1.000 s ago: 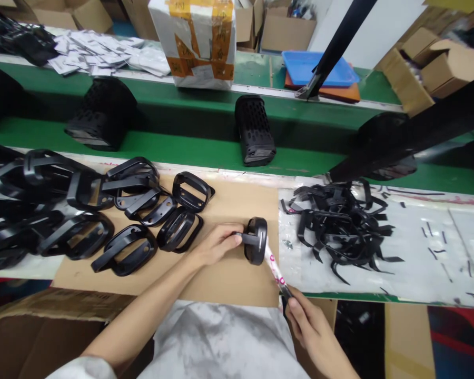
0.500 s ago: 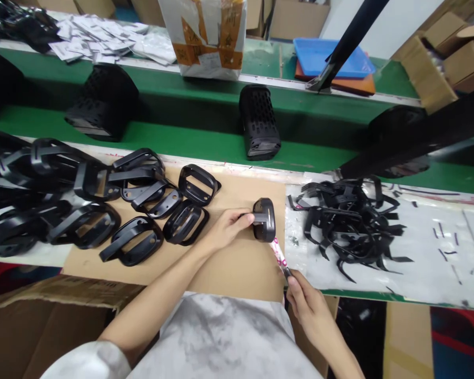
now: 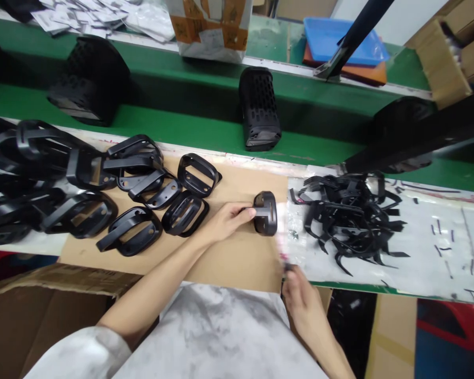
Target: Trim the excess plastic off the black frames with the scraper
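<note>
My left hand (image 3: 227, 219) pinches a black plastic frame part (image 3: 265, 212) and holds it upright on a brown cardboard sheet (image 3: 237, 258). My right hand (image 3: 302, 300) is closed round a thin white-and-pink knife-like tool (image 3: 283, 251), blurred by motion, whose tip lies just below and right of the part. Several more black frame parts (image 3: 142, 195) lie on the cardboard to the left, and a bigger heap (image 3: 27, 179) fills the far left.
A tangle of black trimmed strips (image 3: 351, 216) lies on a white sheet (image 3: 426, 252) at right. Behind runs a green conveyor (image 3: 189, 131) carrying black perforated housings (image 3: 259, 108). Cardboard boxes (image 3: 43, 316) stand under the bench; a blue tray (image 3: 339, 42) sits far back.
The view has shifted down. My left hand has turned the frame part a little. My right hand and the tool have slid slightly away from the part and now show motion blur.
</note>
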Motion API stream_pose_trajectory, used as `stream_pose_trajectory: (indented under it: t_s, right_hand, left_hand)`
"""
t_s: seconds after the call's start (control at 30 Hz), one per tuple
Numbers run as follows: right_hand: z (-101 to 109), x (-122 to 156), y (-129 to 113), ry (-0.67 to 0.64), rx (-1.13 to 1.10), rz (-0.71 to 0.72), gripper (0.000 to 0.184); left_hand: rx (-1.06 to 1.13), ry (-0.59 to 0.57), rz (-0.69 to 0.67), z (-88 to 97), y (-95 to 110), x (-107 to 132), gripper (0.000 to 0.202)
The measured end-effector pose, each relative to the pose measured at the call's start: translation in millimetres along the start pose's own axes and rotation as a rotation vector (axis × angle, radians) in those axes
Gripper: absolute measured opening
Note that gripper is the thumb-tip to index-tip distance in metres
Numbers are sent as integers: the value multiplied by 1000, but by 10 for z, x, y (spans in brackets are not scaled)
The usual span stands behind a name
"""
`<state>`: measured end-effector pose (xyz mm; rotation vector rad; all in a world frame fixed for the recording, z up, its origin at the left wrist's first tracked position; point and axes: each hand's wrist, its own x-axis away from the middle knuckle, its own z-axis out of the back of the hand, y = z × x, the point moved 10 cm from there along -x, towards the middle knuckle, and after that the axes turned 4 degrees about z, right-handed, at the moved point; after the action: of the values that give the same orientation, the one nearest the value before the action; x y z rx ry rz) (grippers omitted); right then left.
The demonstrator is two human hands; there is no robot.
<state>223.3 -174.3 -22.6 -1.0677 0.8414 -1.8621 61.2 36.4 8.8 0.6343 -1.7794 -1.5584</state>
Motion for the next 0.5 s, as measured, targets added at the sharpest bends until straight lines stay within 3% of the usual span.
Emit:
stream_pose_trajectory:
  t_s: [0.07,0.1,0.27,0.33,0.5]
  right_hand:
    - [-93,-30,-20,-142,139,-27,47]
    - [-80,-38,-34,-150,156,-31,48]
    - [151,43,-26,127,-79,13,48]
    - [143,76,-13,157,-100,25,47]
    - [-86,37,-19,-128,205,-35,44]
  left_hand:
    - [3,-5,-5,0,16,2,60]
    - [4,-7,-5,0,22,3,60]
    - [-9,-16,17,-6,10,4,62]
    - [-13,-19,20,-9,8,2,62]
    - [-3,-23,18,-7,-2,-3,61]
